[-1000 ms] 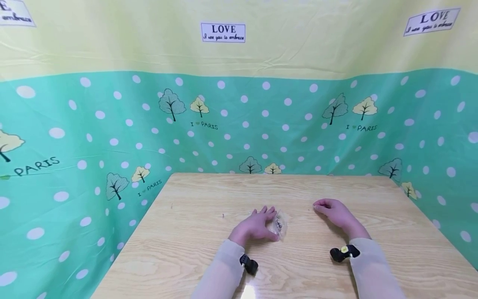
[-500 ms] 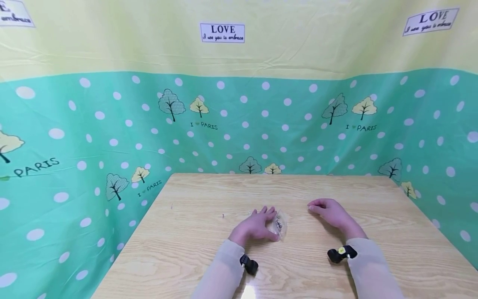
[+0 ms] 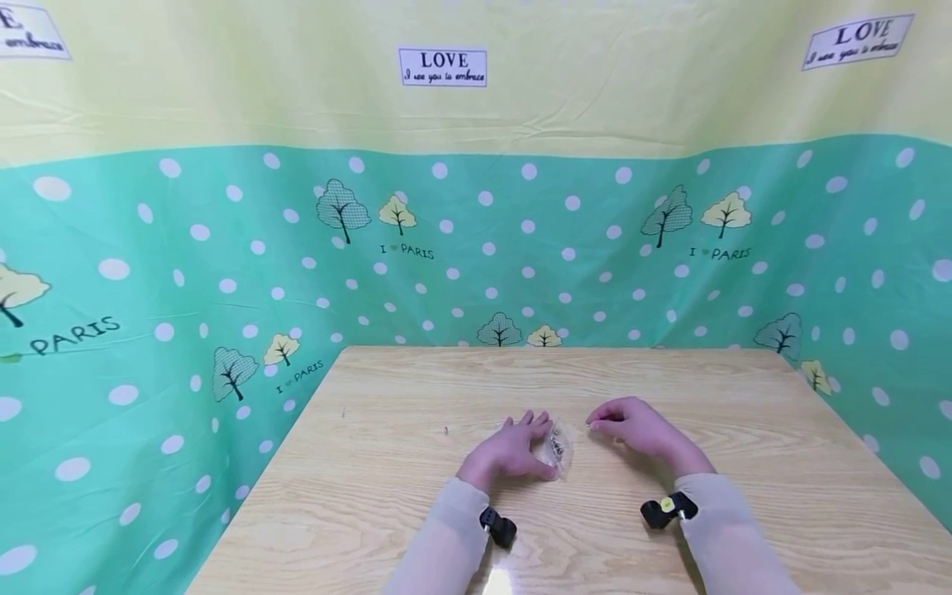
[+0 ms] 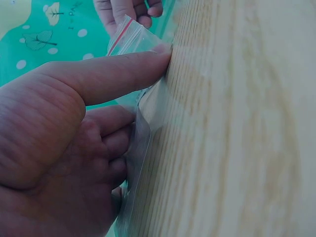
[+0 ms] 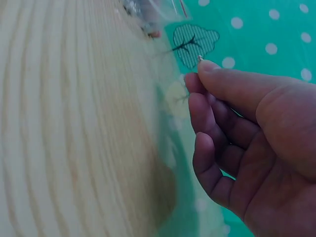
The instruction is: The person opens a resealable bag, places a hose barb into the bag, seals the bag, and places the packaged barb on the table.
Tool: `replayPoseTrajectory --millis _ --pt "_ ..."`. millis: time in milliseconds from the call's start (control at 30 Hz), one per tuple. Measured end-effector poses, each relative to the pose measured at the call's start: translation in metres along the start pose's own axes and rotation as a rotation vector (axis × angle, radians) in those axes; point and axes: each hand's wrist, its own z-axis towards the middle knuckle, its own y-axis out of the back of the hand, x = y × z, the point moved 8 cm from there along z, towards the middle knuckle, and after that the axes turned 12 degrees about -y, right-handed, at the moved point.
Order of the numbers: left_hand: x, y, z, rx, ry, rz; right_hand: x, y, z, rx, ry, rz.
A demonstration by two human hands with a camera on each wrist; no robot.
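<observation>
A small clear zip bag (image 3: 559, 450) with dark metallic bits inside lies on the table beside my left hand (image 3: 511, 453). That hand rests on the bag, fingers spread, and the thumb presses near its mouth; a red zip strip shows on the bag (image 4: 129, 37) in the left wrist view. My right hand (image 3: 634, 426) is just right of the bag and pinches a tiny shiny metal piece (image 5: 200, 59) between thumb and index finger. Its exact kind is too small to tell. The other right fingers are loosely curled.
Two tiny reddish bits lie on the wooden table (image 3: 357, 496): a nearer bit (image 3: 446, 430) left of the left hand and a farther bit (image 3: 344, 413). A patterned green and yellow curtain (image 3: 521, 231) hangs around the table's back and sides.
My right hand has moved left across the table, closer to the bag, with its thumb and index finger together. The left hand and the bag have stayed in place.
</observation>
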Motion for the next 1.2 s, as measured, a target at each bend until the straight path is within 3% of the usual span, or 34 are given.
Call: replayPoseTrajectory --millis 433,733,1200 --pt "0.000 -0.001 0.001 -0.001 -0.001 0.017 0.038 -0.015 -0.011 0.069 0.114 -0.081" --pt "0.001 -0.001 0.004 0.007 -0.019 0.050 0.058 -0.022 -0.012 -0.032 0.138 -0.082" --pt "0.004 -0.003 0.003 0.001 -0.016 0.030 0.061 -0.025 -0.011 -0.144 0.114 -0.124"
